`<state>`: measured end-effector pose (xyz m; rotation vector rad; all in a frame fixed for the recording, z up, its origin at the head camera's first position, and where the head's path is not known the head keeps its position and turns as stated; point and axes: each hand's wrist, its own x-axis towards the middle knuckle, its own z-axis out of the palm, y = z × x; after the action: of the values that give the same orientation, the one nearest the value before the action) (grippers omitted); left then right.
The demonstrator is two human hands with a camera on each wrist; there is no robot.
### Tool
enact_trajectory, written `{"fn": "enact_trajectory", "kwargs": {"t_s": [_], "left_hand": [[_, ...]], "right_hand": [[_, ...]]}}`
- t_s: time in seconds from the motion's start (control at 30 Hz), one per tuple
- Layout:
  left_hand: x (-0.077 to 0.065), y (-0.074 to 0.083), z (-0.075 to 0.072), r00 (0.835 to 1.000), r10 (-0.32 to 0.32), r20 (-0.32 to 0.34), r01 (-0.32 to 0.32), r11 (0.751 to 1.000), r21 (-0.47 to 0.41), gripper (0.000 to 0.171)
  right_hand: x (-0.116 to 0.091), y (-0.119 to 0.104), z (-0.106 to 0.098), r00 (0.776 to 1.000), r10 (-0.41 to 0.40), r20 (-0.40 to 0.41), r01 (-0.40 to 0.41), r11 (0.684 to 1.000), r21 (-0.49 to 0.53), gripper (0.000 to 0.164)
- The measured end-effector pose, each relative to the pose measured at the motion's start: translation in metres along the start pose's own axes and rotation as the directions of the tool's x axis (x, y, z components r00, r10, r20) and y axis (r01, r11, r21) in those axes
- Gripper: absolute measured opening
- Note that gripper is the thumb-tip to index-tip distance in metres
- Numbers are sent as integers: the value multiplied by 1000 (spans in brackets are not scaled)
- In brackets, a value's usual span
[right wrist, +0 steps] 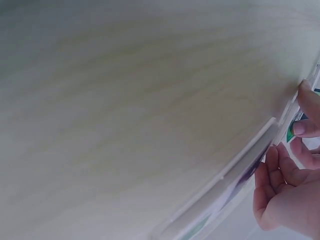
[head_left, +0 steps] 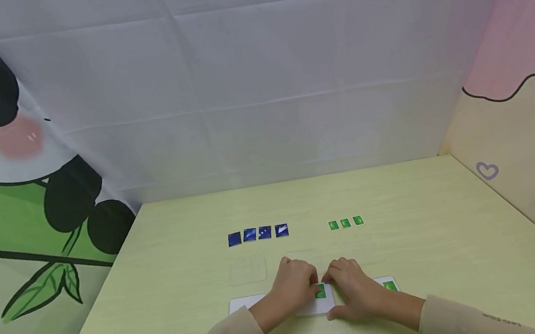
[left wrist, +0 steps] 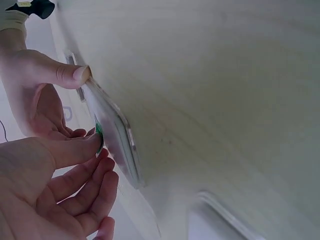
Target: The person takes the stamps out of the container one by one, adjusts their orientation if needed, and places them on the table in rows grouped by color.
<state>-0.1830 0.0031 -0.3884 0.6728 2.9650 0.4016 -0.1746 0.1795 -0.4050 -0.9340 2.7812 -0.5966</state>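
Note:
My left hand pinches a small green card at the top of the middle white, clear-edged flat box. In the left wrist view, the left thumb lies over the green card, with the other fingers bent beyond the box edge. My right hand grips the right side of this box, thumb at the near edge and fingers toward the far edge. The right wrist view shows both hands crowded at its right edge, partly cut off.
Another white box lies left, partly behind the left arm; a third, bearing green, is right. Clear lids lie beyond them. Farther back are a row of blue cards and three green cards. Printed cloth walls surround the table.

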Motion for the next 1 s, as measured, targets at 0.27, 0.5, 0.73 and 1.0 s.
{"fn": "enact_trajectory", "kwargs": {"t_s": [0.27,0.5,0.73,1.0], "left_hand": [[-1,-9,-2,994,-90,67,105,956,-273,13],[4,-15,-7,985,-88,147,145,886,-441,9],[8,-19,-11,970,-86,228,196,830,-522,6],[14,-25,-12,965,-85,249,210,820,-532,6]], "right_hand": [[0,-1,3,1000,-2,2,2,1000,9,57],[-1,-1,2,999,-10,-31,10,1000,-12,57],[1,0,1,1000,4,-6,-5,1000,-21,60],[1,-1,0,1000,10,6,-10,1000,-21,60]]}}
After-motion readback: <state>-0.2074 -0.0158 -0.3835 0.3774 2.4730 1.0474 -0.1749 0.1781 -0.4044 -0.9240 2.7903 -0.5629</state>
